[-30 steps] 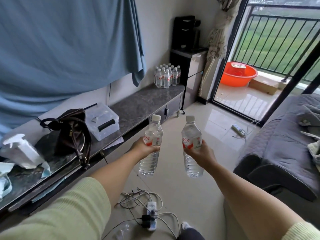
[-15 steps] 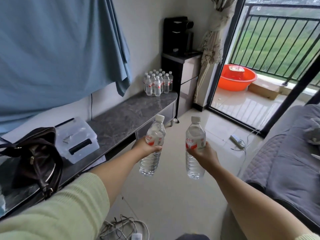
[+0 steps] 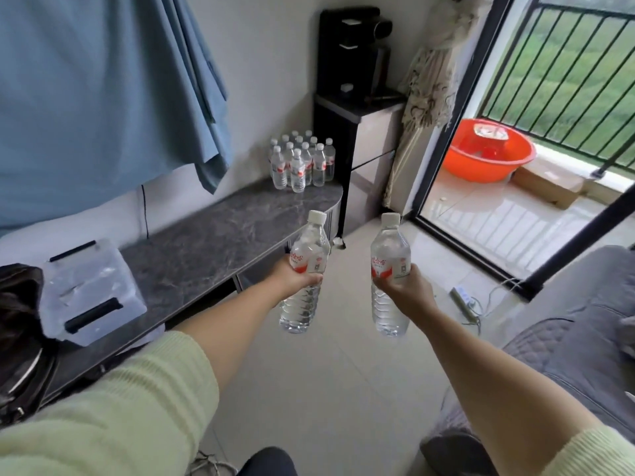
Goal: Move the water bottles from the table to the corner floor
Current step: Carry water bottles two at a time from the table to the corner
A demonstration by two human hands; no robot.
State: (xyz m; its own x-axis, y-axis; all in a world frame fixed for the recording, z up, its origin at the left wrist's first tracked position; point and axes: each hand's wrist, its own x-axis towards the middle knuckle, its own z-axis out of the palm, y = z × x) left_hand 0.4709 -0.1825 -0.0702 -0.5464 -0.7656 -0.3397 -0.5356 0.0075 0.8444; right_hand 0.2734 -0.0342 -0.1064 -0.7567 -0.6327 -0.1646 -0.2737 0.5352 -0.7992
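View is carried nearer the table (image 3: 213,242) end — one bottle (image 3: 304,276) gripped in the left hand (image 3: 295,278), another bottle (image 3: 390,276) gripped in the right hand (image 3: 402,286), both in transit — none is seen on the floor yet, and the bottle cluster (image 3: 302,159) on the table is judged still to be moved.

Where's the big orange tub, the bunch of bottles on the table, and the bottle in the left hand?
orange tub (image 3: 457,163): head view, on its front outer wall.
bunch of bottles (image 3: 298,170): head view, on the front bottle's label.
bottle in the left hand (image 3: 311,240): head view, on its clear shoulder above the label.
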